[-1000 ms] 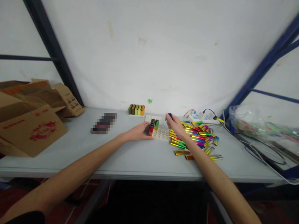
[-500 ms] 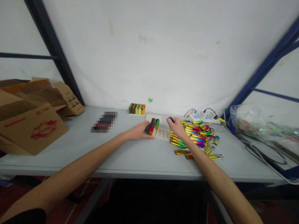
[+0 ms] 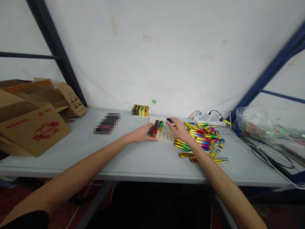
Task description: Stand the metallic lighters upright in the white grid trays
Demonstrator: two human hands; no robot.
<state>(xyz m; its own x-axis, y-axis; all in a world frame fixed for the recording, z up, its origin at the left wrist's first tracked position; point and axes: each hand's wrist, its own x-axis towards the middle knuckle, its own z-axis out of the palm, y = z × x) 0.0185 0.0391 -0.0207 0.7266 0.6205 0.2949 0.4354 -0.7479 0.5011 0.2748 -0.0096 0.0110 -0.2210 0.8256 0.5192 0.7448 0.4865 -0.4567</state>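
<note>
My left hand (image 3: pixel 142 133) braces the left end of a white tray with round holes (image 3: pixel 165 136), thumb at the front corner and fingers behind. Inside its grasp stands a row of red lighters (image 3: pixel 155 130) with dark tops, upright in the tray. Beside that row is a green lighter (image 3: pixel 161 126). My right hand (image 3: pixel 178 128) pinches a dark blue lighter (image 3: pixel 169 120) over the tray's right part; the lighter's lower end is partly covered by the fingers. Right of the tray lies a loose pile of shiny multicoloured lighters (image 3: pixel 202 140), some under my right forearm.
A second white tray (image 3: pixel 154 119) lies just behind. Farther back stands a block of green, brown and yellow lighters (image 3: pixel 140 110). Cardboard boxes (image 3: pixel 43 130) are at the left, a pixelated object (image 3: pixel 107 123) nearer. A power strip (image 3: pixel 208 119) with cables and plastic bags (image 3: pixel 257 122) occupy the right.
My right hand has moved left with the dark blue lighter, from beside the pile to over the tray. My left hand stays at the tray's left end.
</note>
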